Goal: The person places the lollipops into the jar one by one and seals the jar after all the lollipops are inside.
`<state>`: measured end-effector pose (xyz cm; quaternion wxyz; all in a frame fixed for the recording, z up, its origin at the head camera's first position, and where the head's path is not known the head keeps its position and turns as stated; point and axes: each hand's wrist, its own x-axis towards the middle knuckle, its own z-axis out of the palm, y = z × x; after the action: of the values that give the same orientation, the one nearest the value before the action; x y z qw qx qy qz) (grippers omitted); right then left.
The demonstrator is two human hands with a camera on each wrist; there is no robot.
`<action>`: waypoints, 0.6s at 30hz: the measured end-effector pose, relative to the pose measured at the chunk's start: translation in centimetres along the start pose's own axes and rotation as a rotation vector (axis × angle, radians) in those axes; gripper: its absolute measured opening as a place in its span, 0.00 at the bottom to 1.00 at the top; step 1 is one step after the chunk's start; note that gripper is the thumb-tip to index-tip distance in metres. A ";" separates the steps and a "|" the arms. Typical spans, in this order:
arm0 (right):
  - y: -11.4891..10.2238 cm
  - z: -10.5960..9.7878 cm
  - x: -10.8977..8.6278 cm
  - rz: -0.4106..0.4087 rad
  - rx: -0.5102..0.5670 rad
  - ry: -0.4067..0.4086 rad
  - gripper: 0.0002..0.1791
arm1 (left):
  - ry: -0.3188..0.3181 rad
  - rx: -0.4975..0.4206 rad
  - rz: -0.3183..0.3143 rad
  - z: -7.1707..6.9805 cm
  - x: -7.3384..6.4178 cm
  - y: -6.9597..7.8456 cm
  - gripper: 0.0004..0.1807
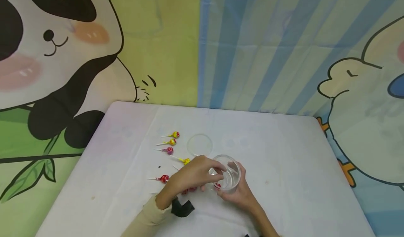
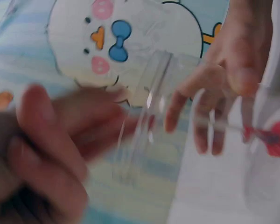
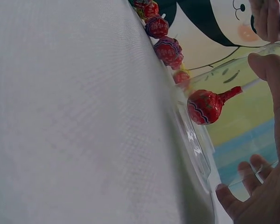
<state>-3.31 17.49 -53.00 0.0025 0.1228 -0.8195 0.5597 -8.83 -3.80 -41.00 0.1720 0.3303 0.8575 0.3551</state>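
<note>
My right hand [image 1: 241, 195] grips a clear plastic jar [image 1: 234, 178], its thumb and fingers around the side and its mouth tilted toward the left hand. Inside lies a red-wrapped lollipop [image 3: 204, 107], candy end near the bottom and white stick pointing to the mouth. My left hand [image 1: 192, 174] is at the jar's mouth with fingers loosely bent; in the left wrist view its blurred fingers [image 2: 102, 126] stop short of the lollipop stick [image 2: 219, 123]. Under and beside the left forearm are more red lollipops [image 1: 164, 178], partly hidden.
On the white table [image 1: 284, 153], two yellow lollipops [image 1: 174, 134] and a purple one [image 1: 169, 150] lie left of a clear round lid [image 1: 188, 146]. Another yellow lollipop [image 1: 185, 161] is just beyond the left hand. A cartoon-printed backdrop [image 1: 252, 47] stands behind the table.
</note>
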 end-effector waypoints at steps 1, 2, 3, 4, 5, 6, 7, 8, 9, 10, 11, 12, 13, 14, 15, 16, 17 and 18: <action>0.0 0.0 0.0 -0.008 -0.010 0.005 0.61 | 0.024 -0.104 0.023 -0.1 -0.9 -0.8 0.14; -0.1 -0.1 0.1 -0.011 -0.025 0.013 0.61 | 0.047 -0.202 0.046 -0.3 -1.8 -1.7 0.15; -0.2 -0.1 0.1 -0.006 -0.045 0.026 0.62 | 0.065 -0.290 0.059 -0.5 -2.9 -2.6 0.15; -0.2 0.1 0.0 -0.002 -0.055 0.042 0.62 | 0.075 -0.346 0.054 -0.7 -4.2 -3.5 0.15; -0.3 0.2 0.0 -0.003 -0.064 0.058 0.62 | 0.074 -0.387 0.042 -0.9 -5.5 -4.5 0.16; -0.4 0.3 0.0 -0.004 -0.072 0.068 0.62 | 0.068 -0.411 0.018 -1.0 -6.8 -5.5 0.16; -0.4 0.3 -0.1 -0.005 -0.074 0.078 0.62 | 0.062 -0.412 -0.012 -1.1 -8.1 -6.4 0.16; -0.4 0.3 -0.1 0.001 -0.072 0.084 0.62 | 0.056 -0.406 -0.051 -1.2 -9.3 -7.4 0.16; -0.4 0.4 -0.1 0.000 -0.067 0.086 0.62 | 0.044 -0.406 -0.101 -1.3 -10.5 -8.2 0.16; -0.4 0.3 -0.1 0.003 -0.062 0.082 0.62 | 0.035 -0.402 -0.144 -1.3 -11.6 -9.1 0.16; -0.5 0.2 -0.1 0.012 -0.058 0.078 0.62 | 0.028 -0.404 -0.188 -1.3 -12.7 -9.8 0.16; -0.5 0.2 -0.1 0.022 -0.052 0.073 0.62 | 0.024 -0.401 -0.230 -1.3 -13.7 -10.5 0.16; -0.5 0.2 -0.1 0.034 -0.052 0.069 0.62 | 0.022 -0.400 -0.268 -1.3 -14.6 -11.0 0.16; -0.6 0.2 -0.1 0.048 -0.052 0.067 0.62 | 0.026 -0.400 -0.295 -1.2 -15.5 -11.4 0.16; -0.7 0.2 -0.1 0.055 -0.057 0.066 0.63 | 0.034 -0.402 -0.319 -1.1 -16.2 -11.7 0.16; -0.7 0.2 -0.1 0.061 -0.058 0.065 0.63 | 0.051 -0.394 -0.333 -1.0 -16.9 -12.0 0.16; -0.7 0.2 -0.1 0.061 -0.063 0.066 0.63 | 0.071 -0.380 -0.347 -0.8 -17.4 -12.2 0.16; -0.6 0.2 -0.1 0.053 -0.066 0.069 0.63 | 0.098 -0.361 -0.350 -0.6 -17.8 -12.3 0.16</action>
<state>-3.08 17.10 -52.50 0.0200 0.0814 -0.8400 0.5361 -1.70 -22.89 -48.40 0.2452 0.1232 0.8317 0.4827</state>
